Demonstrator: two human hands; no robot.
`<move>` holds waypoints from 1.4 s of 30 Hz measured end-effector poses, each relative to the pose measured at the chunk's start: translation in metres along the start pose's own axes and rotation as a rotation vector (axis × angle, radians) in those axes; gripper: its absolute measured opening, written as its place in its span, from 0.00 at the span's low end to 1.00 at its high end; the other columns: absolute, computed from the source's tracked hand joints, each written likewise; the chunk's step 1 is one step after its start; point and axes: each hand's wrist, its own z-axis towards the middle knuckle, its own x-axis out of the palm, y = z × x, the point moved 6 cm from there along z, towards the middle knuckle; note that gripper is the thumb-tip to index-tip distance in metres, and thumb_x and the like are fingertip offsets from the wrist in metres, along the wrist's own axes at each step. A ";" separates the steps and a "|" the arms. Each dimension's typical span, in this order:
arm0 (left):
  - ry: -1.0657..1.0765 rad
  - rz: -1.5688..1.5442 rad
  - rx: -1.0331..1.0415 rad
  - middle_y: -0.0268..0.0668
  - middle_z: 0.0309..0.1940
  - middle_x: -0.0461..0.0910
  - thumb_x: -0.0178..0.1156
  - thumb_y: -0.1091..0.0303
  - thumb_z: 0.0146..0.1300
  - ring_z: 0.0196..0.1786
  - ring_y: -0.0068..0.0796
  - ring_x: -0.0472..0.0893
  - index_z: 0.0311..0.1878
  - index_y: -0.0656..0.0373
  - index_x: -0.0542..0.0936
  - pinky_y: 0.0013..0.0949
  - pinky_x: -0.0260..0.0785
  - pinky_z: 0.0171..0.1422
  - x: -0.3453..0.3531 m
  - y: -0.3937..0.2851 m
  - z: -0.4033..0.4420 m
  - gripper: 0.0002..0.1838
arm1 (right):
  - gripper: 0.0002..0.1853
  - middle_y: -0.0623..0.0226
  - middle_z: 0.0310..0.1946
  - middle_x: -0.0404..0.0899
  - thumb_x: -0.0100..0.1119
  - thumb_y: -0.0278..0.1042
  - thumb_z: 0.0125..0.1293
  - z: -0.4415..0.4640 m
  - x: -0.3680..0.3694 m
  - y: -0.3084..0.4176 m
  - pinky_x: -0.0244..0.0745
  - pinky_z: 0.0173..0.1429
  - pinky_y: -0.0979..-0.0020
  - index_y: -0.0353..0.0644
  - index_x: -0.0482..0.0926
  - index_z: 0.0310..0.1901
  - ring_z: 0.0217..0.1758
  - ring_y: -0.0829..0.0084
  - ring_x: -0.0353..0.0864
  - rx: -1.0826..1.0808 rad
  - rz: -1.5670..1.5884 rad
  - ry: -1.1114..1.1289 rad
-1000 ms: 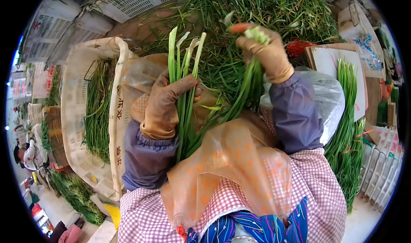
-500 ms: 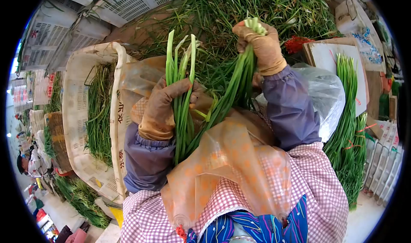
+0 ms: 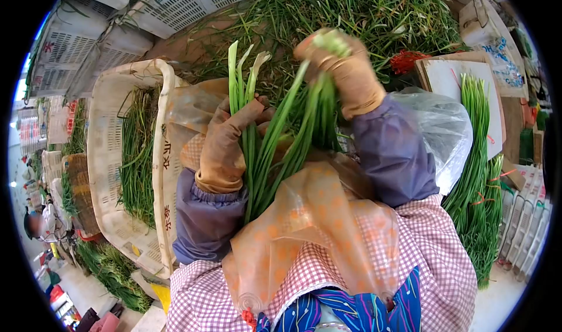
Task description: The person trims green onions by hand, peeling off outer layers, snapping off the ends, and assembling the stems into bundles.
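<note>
My gloved left hand (image 3: 225, 141) is closed around a few green stalks (image 3: 234, 86), whose pale ends stick up above the fingers. Higher and to the right, my gloved right hand (image 3: 345, 68), slightly blurred, grips a thicker bunch of green stalks (image 3: 319, 115) just below its pale cut ends. One stalk (image 3: 287, 112) slants up from the left bunch toward the right hand. The leaves of both bunches hang down over the orange-patterned clear apron (image 3: 316, 215) on my lap.
A white plastic basket (image 3: 161, 174) holding greens stands at the left. Loose leaves (image 3: 363, 16) are heaped ahead. On the right, tied green bundles (image 3: 474, 203) lie by a white board (image 3: 494, 109). Crates (image 3: 193, 7) stand at the back left; a person (image 3: 44, 223) is far left.
My right hand, with its bunch, has moved left toward my left hand. One stalk formerly upright in the left bunch now leans toward the right hand.
</note>
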 end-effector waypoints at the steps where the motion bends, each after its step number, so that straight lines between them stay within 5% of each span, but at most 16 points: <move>1: 0.003 -0.003 -0.005 0.37 0.38 0.80 0.62 0.74 0.56 0.37 0.31 0.80 0.46 0.60 0.75 0.30 0.77 0.35 0.000 -0.003 -0.003 0.14 | 0.04 0.68 0.26 0.79 0.63 0.28 0.56 0.007 -0.021 0.007 0.71 0.27 0.77 0.40 0.81 0.34 0.23 0.78 0.76 -0.048 -0.061 -0.098; 4: -0.062 -0.024 0.017 0.41 0.34 0.80 0.61 0.75 0.57 0.29 0.27 0.79 0.43 0.61 0.77 0.28 0.76 0.29 0.000 -0.011 -0.004 0.10 | 0.05 0.67 0.27 0.79 0.59 0.26 0.59 0.022 -0.075 0.026 0.73 0.32 0.78 0.37 0.78 0.36 0.26 0.75 0.76 -0.197 -0.105 -0.277; 6: -0.078 -0.021 0.025 0.40 0.34 0.80 0.61 0.75 0.57 0.29 0.27 0.80 0.43 0.61 0.77 0.27 0.76 0.29 -0.009 -0.010 -0.001 0.10 | 0.06 0.66 0.26 0.79 0.60 0.26 0.58 0.019 -0.067 0.038 0.74 0.31 0.76 0.37 0.78 0.37 0.25 0.75 0.77 -0.266 -0.121 -0.158; 10: -0.080 0.081 0.016 0.39 0.32 0.81 0.62 0.76 0.56 0.29 0.28 0.81 0.43 0.61 0.77 0.28 0.76 0.29 -0.004 -0.009 -0.002 0.11 | 0.08 0.68 0.23 0.78 0.65 0.27 0.55 0.004 -0.009 0.017 0.67 0.20 0.79 0.36 0.78 0.36 0.18 0.80 0.73 0.018 -0.130 0.077; 14: -0.096 0.149 0.074 0.38 0.31 0.81 0.62 0.78 0.55 0.29 0.28 0.81 0.43 0.61 0.77 0.28 0.76 0.29 0.006 -0.009 -0.006 0.12 | 0.06 0.70 0.21 0.77 0.63 0.25 0.57 0.005 0.024 -0.016 0.70 0.21 0.81 0.35 0.78 0.36 0.18 0.82 0.73 0.310 -0.016 0.172; 23: -0.010 0.059 0.062 0.35 0.32 0.80 0.64 0.80 0.52 0.31 0.27 0.81 0.40 0.61 0.76 0.27 0.77 0.33 0.007 -0.004 0.000 0.11 | 0.07 0.69 0.19 0.77 0.66 0.30 0.53 -0.002 0.038 -0.034 0.65 0.23 0.77 0.36 0.80 0.29 0.17 0.79 0.71 0.331 -0.068 0.316; 28: -0.127 0.363 0.251 0.35 0.33 0.78 0.66 0.80 0.49 0.32 0.24 0.79 0.40 0.62 0.74 0.26 0.75 0.36 0.012 -0.017 -0.010 0.15 | 0.07 0.69 0.19 0.77 0.66 0.29 0.53 -0.001 0.038 -0.029 0.66 0.23 0.77 0.35 0.80 0.29 0.17 0.80 0.71 0.295 -0.165 0.356; 35: -0.117 0.424 0.238 0.35 0.30 0.78 0.66 0.81 0.47 0.31 0.25 0.79 0.38 0.63 0.73 0.25 0.72 0.37 0.013 -0.018 -0.010 0.15 | 0.08 0.67 0.22 0.79 0.67 0.28 0.53 -0.005 0.034 -0.026 0.70 0.22 0.77 0.34 0.80 0.32 0.20 0.79 0.75 0.303 -0.134 0.480; 39: -0.131 0.449 0.242 0.36 0.29 0.78 0.66 0.80 0.49 0.30 0.25 0.79 0.38 0.63 0.73 0.25 0.72 0.36 0.013 -0.021 -0.013 0.14 | 0.07 0.68 0.21 0.78 0.66 0.28 0.54 -0.003 0.019 -0.020 0.69 0.21 0.77 0.34 0.79 0.30 0.18 0.80 0.74 0.219 -0.131 0.378; 42: -0.080 0.344 0.207 0.37 0.30 0.77 0.65 0.76 0.51 0.30 0.27 0.78 0.42 0.62 0.73 0.25 0.70 0.33 -0.004 -0.019 -0.010 0.15 | 0.07 0.68 0.20 0.77 0.66 0.28 0.54 0.013 -0.028 -0.007 0.70 0.20 0.77 0.34 0.79 0.31 0.17 0.80 0.73 0.146 -0.102 -0.035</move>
